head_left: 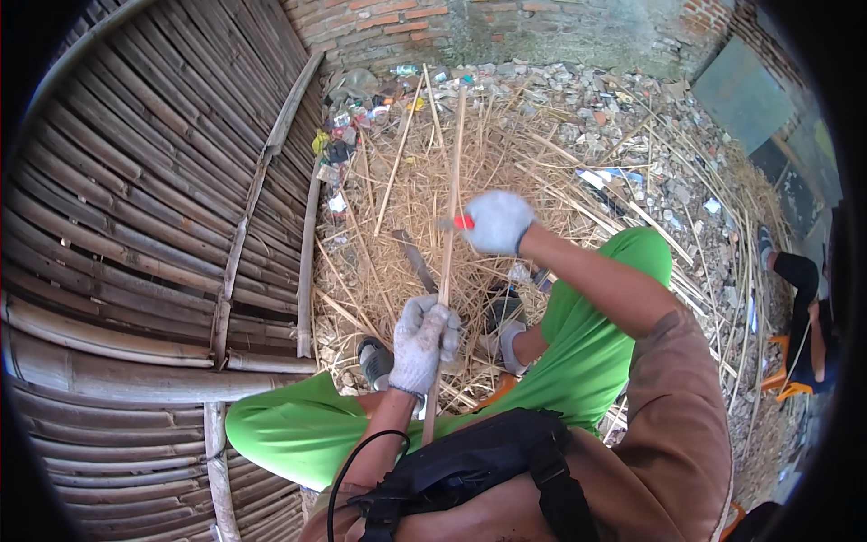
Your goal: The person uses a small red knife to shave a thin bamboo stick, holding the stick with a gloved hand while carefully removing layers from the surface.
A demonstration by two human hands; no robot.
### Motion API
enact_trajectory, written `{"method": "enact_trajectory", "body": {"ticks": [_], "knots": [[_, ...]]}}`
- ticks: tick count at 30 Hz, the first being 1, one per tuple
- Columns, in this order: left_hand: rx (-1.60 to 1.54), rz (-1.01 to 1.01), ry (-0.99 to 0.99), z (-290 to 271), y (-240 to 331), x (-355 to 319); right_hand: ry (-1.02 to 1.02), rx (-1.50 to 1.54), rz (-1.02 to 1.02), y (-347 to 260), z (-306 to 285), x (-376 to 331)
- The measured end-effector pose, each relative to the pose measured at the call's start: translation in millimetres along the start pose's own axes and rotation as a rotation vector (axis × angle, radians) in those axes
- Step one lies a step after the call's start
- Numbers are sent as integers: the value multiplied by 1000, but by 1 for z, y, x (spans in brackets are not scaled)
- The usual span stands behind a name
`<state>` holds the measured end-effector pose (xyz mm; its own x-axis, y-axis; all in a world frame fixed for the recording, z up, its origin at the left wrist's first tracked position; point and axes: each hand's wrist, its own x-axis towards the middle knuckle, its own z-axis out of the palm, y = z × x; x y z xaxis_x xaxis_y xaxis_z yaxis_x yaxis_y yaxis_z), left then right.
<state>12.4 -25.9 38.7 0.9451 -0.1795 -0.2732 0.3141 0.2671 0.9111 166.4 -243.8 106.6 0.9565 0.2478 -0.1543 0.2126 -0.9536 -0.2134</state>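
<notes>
My left hand (424,339), in a whitish knit glove, is closed around a long pale bamboo strip (457,149). The strip runs from my lap away from me toward the brick wall. My right hand (499,223), also gloved, grips a small knife (463,222) by its red handle. The short blade points left and meets or crosses the strip beyond my left hand; whether it cuts in, I cannot tell. A dark flat piece (415,260), perhaps a blade, lies on the shavings just left of the strip.
Bamboo shavings (515,149) and loose strips cover the ground between my feet and beyond. A bamboo slat wall (163,199) stands at the left, a brick wall (397,25) at the back. Rubble and litter (668,163) lie right. Another person's leg (795,271) shows at the far right.
</notes>
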Motion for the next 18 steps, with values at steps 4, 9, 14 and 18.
{"method": "enact_trajectory", "body": {"ticks": [4,9,14,18], "knots": [[-7,30,86,-14,-4,17,32,84,-212,-38,76,-39],[15,51,124,-26,-7,11,-5,86,-140,-55,76,-28],[71,35,85,-5,0,-4,159,31,-10,-19,52,4],[123,68,130,-7,2,-3,170,3,-87,-21,42,14]]}}
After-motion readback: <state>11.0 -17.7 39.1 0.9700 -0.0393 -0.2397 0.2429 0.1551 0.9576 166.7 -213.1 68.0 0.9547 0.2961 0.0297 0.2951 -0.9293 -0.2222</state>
